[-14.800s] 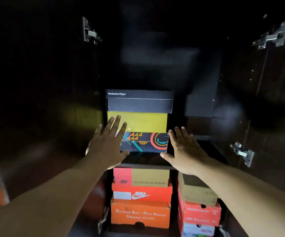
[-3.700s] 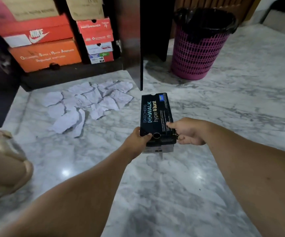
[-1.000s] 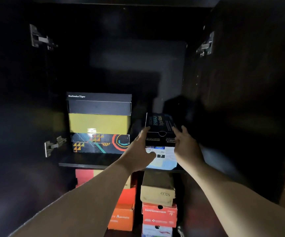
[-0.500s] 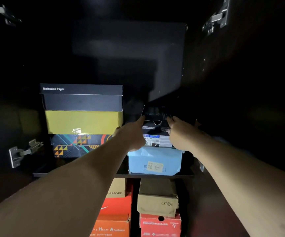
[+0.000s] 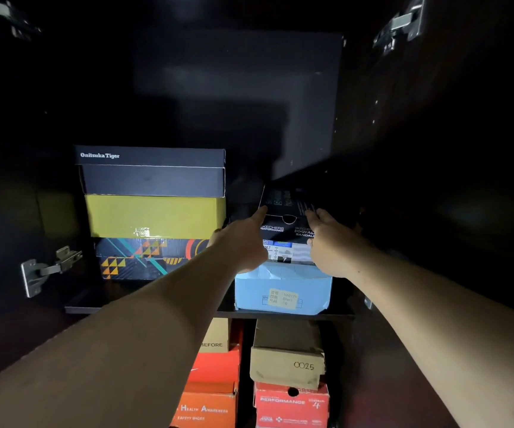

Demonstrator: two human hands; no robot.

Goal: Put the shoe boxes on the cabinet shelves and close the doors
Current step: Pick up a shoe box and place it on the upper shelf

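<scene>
The black Skechers box (image 5: 286, 222) sits on top of a pale blue shoe box (image 5: 283, 293) at the right of the upper cabinet shelf (image 5: 144, 307). The left hand (image 5: 243, 242) and the right hand (image 5: 331, 242) are at its front corners, fingers straight and resting against it, gripping nothing.

The likely trouble is an uneven push: if one hand drives harder, the black box could skew on the blue one, jam against the dark cabinet wall at its right, or slide off the back edge of its support. The blue lid looks creased at the front, so it may sag under pressure.

To the left, a stack of three boxes stands near, topped by the Onitsuka Tiger box (image 5: 152, 171); a narrow dark gap separates the two piles. Above the black box there is open room. The shelf's front edge runs just below the blue box. Hinges (image 5: 49, 268) show that the doors are open. More boxes fill the lower shelf, among them a brown one marked 0025 (image 5: 286, 362).
</scene>
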